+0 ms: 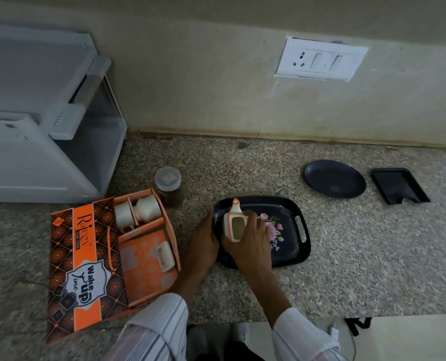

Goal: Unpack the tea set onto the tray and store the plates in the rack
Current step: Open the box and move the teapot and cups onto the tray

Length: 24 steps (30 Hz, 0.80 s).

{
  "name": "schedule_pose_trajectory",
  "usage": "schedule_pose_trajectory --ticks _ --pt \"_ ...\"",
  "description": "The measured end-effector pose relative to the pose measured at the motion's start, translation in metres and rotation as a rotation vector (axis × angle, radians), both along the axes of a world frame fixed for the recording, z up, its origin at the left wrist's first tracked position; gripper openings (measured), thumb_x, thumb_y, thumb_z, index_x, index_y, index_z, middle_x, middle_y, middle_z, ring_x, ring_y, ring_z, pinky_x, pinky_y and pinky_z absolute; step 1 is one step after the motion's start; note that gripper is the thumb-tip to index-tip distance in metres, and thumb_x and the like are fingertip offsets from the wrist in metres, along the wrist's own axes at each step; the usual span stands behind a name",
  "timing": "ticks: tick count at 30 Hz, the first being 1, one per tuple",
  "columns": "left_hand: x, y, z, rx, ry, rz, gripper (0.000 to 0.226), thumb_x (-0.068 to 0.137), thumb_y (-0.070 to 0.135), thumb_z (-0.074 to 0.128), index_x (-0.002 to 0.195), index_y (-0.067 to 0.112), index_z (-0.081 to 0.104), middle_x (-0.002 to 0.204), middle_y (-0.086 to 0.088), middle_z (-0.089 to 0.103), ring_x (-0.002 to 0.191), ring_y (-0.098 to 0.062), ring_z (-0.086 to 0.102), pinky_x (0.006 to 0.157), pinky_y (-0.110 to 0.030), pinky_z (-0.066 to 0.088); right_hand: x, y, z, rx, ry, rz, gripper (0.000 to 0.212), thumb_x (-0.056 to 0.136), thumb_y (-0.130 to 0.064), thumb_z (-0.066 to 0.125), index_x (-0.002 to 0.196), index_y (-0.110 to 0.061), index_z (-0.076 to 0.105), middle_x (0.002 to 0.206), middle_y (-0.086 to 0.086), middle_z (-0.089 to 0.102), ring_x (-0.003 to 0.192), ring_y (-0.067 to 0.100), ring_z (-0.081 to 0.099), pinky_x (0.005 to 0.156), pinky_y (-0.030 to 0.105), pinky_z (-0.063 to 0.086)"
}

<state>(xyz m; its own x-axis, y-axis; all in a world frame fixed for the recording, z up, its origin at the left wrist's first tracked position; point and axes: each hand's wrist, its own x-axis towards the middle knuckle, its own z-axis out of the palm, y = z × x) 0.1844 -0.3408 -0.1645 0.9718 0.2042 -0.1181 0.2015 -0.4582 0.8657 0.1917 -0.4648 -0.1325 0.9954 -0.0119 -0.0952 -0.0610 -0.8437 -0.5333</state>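
**A:** From my seat, the right hand (pixel 253 238) is closed around the white, orange-trimmed teapot (pixel 233 222), fingers wrapped over its side, lid opening facing the camera. It sits at the left end of the black tray (pixel 298 246); whether the base is touching the tray I can't tell. The left hand (pixel 203 243) lies against the tray's left rim, fingers curled on it, steadying rather than carrying anything.

**B:** What worries you?

**A:** The pot looks like glazed bone china, smooth and boxy, with a narrow spout pointing away from me. A one-sided hold on a slick glaze could slip, I'd judge, and the spout would chip on the tray's hard lip. It is also close to that left rim, so it might tip off onto the speckled granite counter (pixel 346 269).

**B:** And the rest?

**A:** Left of the tray, the orange cardboard box (pixel 86 261) holds two white cups (pixel 136 212) and the lid (pixel 165 255). Right of the tray lie a round dark plate (pixel 335 178) and a rectangular one (pixel 399 185), matte-looking. The grey plastic rack (pixel 47 113) is far left of the tray.
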Motion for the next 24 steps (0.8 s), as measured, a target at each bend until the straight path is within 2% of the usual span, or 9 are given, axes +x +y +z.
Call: schedule_pose_trajectory --ticks 2,4,7,10,12,14,16,21,24 --pt "0.000 -0.001 0.008 0.003 0.016 0.005 0.044 0.100 0.018 0.044 0.143 0.026 0.048 0.144 0.002 0.054 0.133 -0.010 0.048 0.108 -0.019 0.030 -0.002 0.000 0.005 -0.014 -0.027 -0.022 0.088 0.067 -0.064 0.069 0.138 -0.023 0.037 0.123 0.008 0.055 0.115 0.032 0.053 0.094 0.044 0.045" --pt "-0.003 0.005 0.016 0.055 0.027 0.039 0.047 0.100 0.017 0.044 0.147 0.021 0.043 0.151 0.000 0.046 0.137 -0.008 0.042 0.112 -0.022 0.028 -0.003 0.003 0.014 -0.044 -0.137 -0.022 0.087 0.071 -0.066 0.066 0.140 -0.020 0.039 0.127 0.006 0.055 0.116 0.029 0.053 0.098 0.042 0.043" --pt "-0.016 0.029 0.035 0.161 -0.057 0.094 0.057 0.097 0.016 0.047 0.152 0.015 0.033 0.157 -0.005 0.038 0.145 -0.017 0.035 0.120 -0.032 0.025 -0.001 0.014 0.026 0.030 -0.278 0.117 0.061 0.084 -0.049 0.065 0.133 -0.016 0.050 0.120 0.005 0.057 0.110 0.026 0.052 0.093 0.039 0.045" --pt "-0.043 0.065 0.051 0.246 -0.157 0.167 0.058 0.093 0.009 0.047 0.150 0.014 0.037 0.152 -0.005 0.045 0.140 -0.019 0.042 0.116 -0.026 0.029 -0.013 0.049 0.030 0.035 -0.209 0.345 0.030 0.088 -0.037 0.053 0.107 -0.016 0.063 0.101 0.009 0.065 0.094 0.031 0.060 0.076 0.040 0.047" --pt "-0.065 0.092 0.055 0.350 -0.139 0.272 0.057 0.091 0.023 0.037 0.146 0.011 0.044 0.149 -0.010 0.048 0.137 -0.028 0.045 0.112 -0.034 0.034 -0.030 0.084 0.029 -0.069 -0.162 0.505 0.029 0.089 -0.036 0.048 0.100 -0.016 0.065 0.097 0.010 0.067 0.091 0.033 0.064 0.072 0.041 0.050" --pt "-0.082 0.111 0.051 0.454 -0.101 0.332 0.065 0.086 0.031 0.029 0.144 0.009 0.045 0.150 -0.014 0.045 0.137 -0.034 0.043 0.111 -0.042 0.038 -0.043 0.112 0.027 -0.152 -0.071 0.594 0.029 0.089 -0.032 0.052 0.108 -0.013 0.065 0.108 0.013 0.066 0.097 0.034 0.065 0.074 0.040 0.053" --pt "-0.100 0.127 0.041 0.584 -0.075 0.346 0.062 0.084 0.023 0.032 0.142 0.007 0.047 0.149 -0.018 0.045 0.134 -0.039 0.045 0.110 -0.049 0.040 -0.051 0.135 0.024 -0.256 0.008 0.641 0.024 0.092 -0.020 0.055 0.112 -0.010 0.064 0.118 0.015 0.064 0.101 0.034 0.066 0.078 0.040 0.054" --pt "-0.122 0.141 0.015 0.688 0.001 0.332 0.062 0.087 0.022 0.032 0.146 0.012 0.044 0.157 -0.009 0.038 0.145 -0.030 0.035 0.117 -0.050 0.028 -0.059 0.167 0.004 -0.575 -0.019 0.567 0.032 0.097 -0.004 0.046 0.126 -0.004 0.062 0.121 0.013 0.066 0.099 0.025 0.073 0.076 0.035 0.059" --pt "-0.121 0.140 0.013 0.704 0.016 0.318 0.062 0.086 0.022 0.033 0.147 0.012 0.043 0.158 -0.008 0.036 0.147 -0.028 0.032 0.120 -0.048 0.023 -0.059 0.175 -0.004 -0.621 -0.004 0.585 0.039 0.101 0.001 0.035 0.137 0.008 0.048 0.132 0.023 0.053 0.110 0.031 0.066 0.086 0.037 0.055"
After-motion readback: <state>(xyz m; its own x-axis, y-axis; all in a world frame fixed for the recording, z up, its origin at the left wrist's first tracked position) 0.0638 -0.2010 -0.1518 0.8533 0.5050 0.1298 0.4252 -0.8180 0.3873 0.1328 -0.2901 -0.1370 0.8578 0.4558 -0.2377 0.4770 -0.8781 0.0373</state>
